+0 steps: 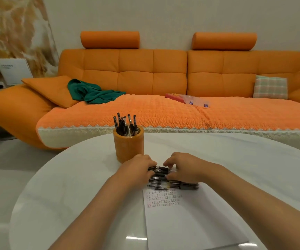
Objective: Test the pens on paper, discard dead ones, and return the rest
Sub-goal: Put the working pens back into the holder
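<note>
Hands meet over the middle of the white round table (70, 177), one at each end of a heap of loose pens (161, 175). The left hand (138, 168) has its fingers curled down over the left ends of the black barrels, and the right hand (183, 168) arches over the right side, fingertips on top and thumb tucked in at the near edge, so both are closed around the same bundle. That heap lies across the far edge of a sheet of paper (190, 224), with a few barrels poking out to the right beneath the right wrist. Rows of small scribbled test marks (163, 198) sit just nearer than the pens. Just beyond the left hand stands an orange pen cup (128, 148), with upright pens (125, 124) bristling out of it. Far side of the table: an orange sofa (136, 69), a green cloth (91, 92) crumpled on its left, and a plaid cushion (271, 87) at its right.
</note>
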`<state>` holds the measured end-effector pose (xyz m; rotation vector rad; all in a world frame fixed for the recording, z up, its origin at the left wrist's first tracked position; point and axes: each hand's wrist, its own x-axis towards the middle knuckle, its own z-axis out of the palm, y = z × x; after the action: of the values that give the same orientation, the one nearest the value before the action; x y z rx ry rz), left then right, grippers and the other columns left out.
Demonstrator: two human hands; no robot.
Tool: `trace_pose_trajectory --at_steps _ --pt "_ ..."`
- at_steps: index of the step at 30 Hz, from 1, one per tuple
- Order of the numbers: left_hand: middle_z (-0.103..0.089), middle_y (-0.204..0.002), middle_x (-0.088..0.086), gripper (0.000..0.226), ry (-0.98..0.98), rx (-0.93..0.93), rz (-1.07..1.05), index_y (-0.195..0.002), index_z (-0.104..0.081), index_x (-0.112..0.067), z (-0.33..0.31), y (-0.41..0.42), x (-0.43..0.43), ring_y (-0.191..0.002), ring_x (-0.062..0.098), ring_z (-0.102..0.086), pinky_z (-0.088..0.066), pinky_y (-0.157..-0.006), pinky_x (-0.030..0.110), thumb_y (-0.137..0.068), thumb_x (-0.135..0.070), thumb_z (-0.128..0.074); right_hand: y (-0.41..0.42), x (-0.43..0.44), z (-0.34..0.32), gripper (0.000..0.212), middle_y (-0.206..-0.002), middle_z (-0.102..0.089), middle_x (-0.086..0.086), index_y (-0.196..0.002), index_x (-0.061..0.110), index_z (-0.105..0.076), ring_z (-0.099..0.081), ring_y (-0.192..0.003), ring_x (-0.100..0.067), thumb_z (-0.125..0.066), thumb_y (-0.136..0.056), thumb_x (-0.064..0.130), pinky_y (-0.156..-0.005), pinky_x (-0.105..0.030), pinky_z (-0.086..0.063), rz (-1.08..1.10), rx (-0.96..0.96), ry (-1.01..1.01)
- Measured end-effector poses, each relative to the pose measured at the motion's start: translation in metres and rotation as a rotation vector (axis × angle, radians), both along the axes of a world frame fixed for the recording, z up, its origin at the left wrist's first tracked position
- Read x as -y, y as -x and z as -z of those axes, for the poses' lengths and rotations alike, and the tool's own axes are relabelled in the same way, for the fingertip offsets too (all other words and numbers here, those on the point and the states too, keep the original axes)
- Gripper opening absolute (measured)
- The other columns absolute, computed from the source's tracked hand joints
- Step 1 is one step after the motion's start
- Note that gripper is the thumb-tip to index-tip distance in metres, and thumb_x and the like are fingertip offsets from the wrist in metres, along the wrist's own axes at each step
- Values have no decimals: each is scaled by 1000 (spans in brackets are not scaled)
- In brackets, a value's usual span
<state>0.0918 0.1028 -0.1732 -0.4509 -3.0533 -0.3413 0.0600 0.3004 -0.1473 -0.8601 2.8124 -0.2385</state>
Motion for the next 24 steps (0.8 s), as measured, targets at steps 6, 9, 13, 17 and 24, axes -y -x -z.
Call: trace_pose_trajectory --at_steps 6,9,13,17,24 --pt "-51 -138 -8 47 -46 14 -11 -147 -44 -31 2 2 2 -129 12 -39 -42 -102 35 -102 -41 -47 4 4 5 48 -128 -55 2 -139 25 -55 -54 -112 -19 -55 -96 48 -94 -36 -47 -17 -80 -39" --pt "-47 -139 -9 63 -62 113 1 -151 -36 -33 -2 1 6 -131 11 -36 -41 -103 35 -95 -53 -52 5 3 3 57 -121 -54 4 -137 26 -56 -53 -105 -16 -57 -89 57 -90 -36 -48 -31 -31 -26" --pt "-47 -139 -11 61 -67 94 -2 -150 -39 -33 -1 -2 7 -129 9 -36 -40 -103 33 -95 -52 -54 6 3 4 53 -119 -52 5 -136 28 -57 -53 -102 -15 -59 -90 53 -90 -36 -47 -43 -15 -25" --pt "-46 -141 -11 60 -78 92 -9 -150 -39 -32 0 -2 6 -130 9 -36 -40 -104 34 -95 -52 -53 7 3 7 45 -125 -52 2 -137 27 -56 -52 -107 -18 -55 -96 46 -93 -36 -46 -42 -34 -19" --pt "-49 -137 -11 53 -85 71 -20 -149 -42 -32 4 -2 4 -126 10 -37 -41 -103 34 -98 -46 -50 5 7 12 44 -125 -50 -5 -139 21 -51 -50 -113 -26 -51 -100 41 -92 -42 -47 -93 -143 -150"
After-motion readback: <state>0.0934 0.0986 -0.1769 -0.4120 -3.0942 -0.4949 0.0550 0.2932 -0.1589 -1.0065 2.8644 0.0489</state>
